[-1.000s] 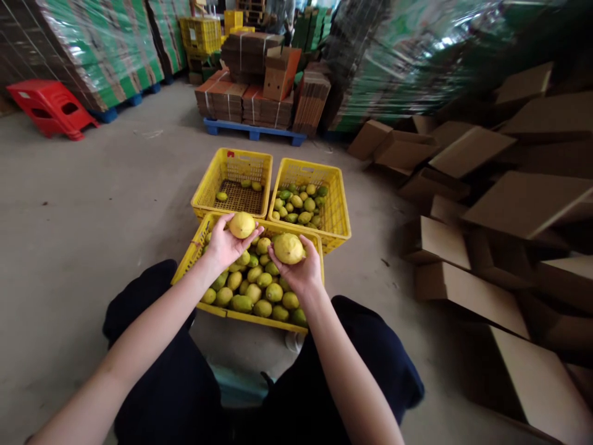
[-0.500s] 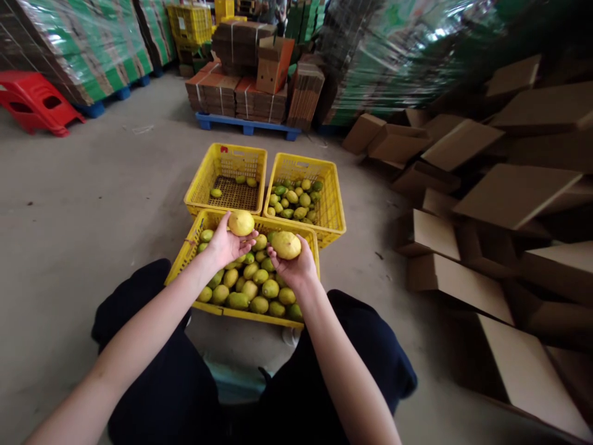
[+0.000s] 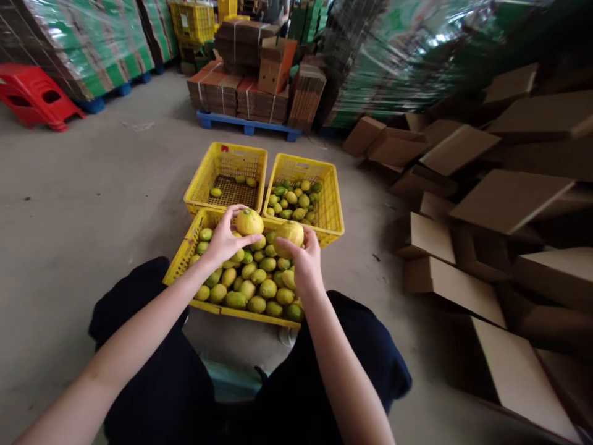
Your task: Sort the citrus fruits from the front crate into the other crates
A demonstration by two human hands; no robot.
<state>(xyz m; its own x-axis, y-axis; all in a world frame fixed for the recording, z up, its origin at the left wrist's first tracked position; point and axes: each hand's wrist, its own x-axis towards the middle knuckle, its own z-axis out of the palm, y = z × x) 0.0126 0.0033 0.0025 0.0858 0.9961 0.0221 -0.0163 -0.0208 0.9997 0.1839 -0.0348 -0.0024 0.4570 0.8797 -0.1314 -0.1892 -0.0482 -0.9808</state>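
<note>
My left hand grips a yellow lemon, its stem end turned up, with fingers behind it and the thumb in front. Close by on the right, my right hand is closed on another yellow lemon, thumb across its near side. Both fruits are held above the nearest yellow crate, which is filled with green-yellow lemons. Behind it stand two more crates: the left one has a few lemons on its floor, and the right one is partly filled with them.
Open cardboard boxes are heaped along the right. A blue pallet with flattened cartons stands ahead, and a red stool is at the far left. Wrapped stacks line the back. A person is partly visible far off.
Both hands have turned over, from cupping the lemons from below to gripping them by their sides. The lemons have rotated, and the left one now shows its stem end.
</note>
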